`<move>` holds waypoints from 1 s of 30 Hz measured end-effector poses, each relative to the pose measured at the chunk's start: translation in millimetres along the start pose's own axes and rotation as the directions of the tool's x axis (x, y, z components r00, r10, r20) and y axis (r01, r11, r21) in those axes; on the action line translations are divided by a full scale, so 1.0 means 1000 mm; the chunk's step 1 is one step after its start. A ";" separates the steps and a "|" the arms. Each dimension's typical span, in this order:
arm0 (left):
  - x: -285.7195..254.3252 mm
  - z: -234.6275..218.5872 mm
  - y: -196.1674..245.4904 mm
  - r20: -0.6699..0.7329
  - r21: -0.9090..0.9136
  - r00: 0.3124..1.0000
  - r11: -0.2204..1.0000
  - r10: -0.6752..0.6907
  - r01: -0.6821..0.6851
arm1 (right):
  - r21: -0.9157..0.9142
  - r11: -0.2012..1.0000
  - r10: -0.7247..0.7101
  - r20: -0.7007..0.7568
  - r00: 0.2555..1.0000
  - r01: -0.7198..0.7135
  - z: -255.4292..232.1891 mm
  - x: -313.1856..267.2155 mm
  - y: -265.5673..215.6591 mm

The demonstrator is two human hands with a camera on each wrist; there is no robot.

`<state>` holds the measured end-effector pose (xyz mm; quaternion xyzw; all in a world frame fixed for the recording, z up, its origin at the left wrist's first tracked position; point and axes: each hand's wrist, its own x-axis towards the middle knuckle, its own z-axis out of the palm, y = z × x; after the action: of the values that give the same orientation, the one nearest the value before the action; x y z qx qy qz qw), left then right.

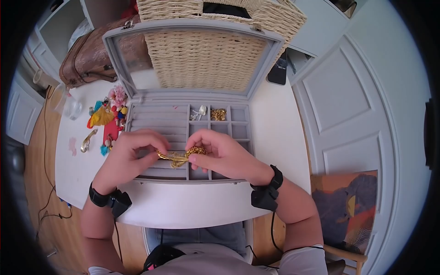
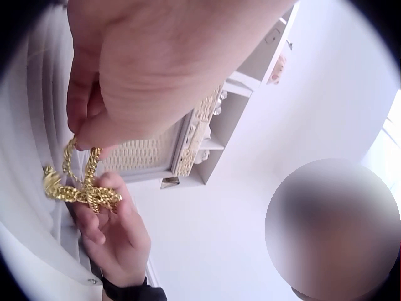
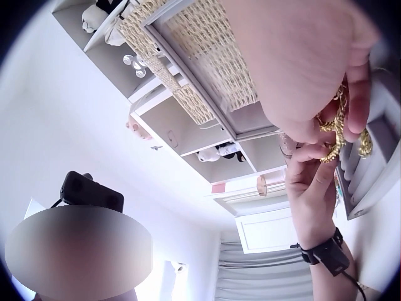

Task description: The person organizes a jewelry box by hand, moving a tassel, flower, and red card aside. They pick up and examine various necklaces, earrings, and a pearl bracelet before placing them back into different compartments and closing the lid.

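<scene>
A gold chain [image 1: 179, 158] is stretched between both hands above the grey jewelry box [image 1: 220, 179]. My left hand [image 1: 133, 158] pinches one end of it between thumb and fingertips. The bunched part lies in the fingers of my right hand [image 1: 224, 156], thumb pressed against it. In the left wrist view the gold chain [image 2: 88, 188] loops down from the left fingertips and piles on the right fingers. A short length of the gold chain [image 3: 338, 128] hangs below the right hand in the right wrist view. Ring rolls [image 1: 156, 121] and small compartments lie beneath the hands.
The box's glass lid [image 1: 206, 59] stands raised against a wicker basket [image 1: 284, 18]. Compartments hold a pearl piece [image 1: 201, 110] and gold jewelry [image 1: 218, 114]. Left of the box lie colorful tasselled trinkets [image 1: 103, 117] and a gold bangle [image 1: 87, 141]. A phone [image 1: 277, 71] is at back right.
</scene>
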<state>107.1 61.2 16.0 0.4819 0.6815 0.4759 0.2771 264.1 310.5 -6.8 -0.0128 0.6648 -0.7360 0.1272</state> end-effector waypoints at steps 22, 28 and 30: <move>-0.010 -0.007 -0.020 -0.454 0.027 0.868 0.977 0.200 -0.211 | -0.006 0.992 -0.123 -0.139 0.983 0.123 -0.001 0.000 0.005; -0.018 -0.006 -0.015 -0.323 -0.296 0.941 0.933 0.102 -0.203 | -0.532 0.846 -0.169 -0.225 0.960 0.025 0.015 -0.011 -0.008; -0.021 -0.006 -0.016 -0.265 -0.241 0.958 0.955 0.106 -0.173 | -0.577 0.816 -0.158 -0.236 0.959 -0.007 0.018 -0.012 -0.007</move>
<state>103.9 38.5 2.2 0.4246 0.6060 0.6371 0.2160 277.8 296.4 4.2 0.0246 0.8649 -0.5013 -0.0051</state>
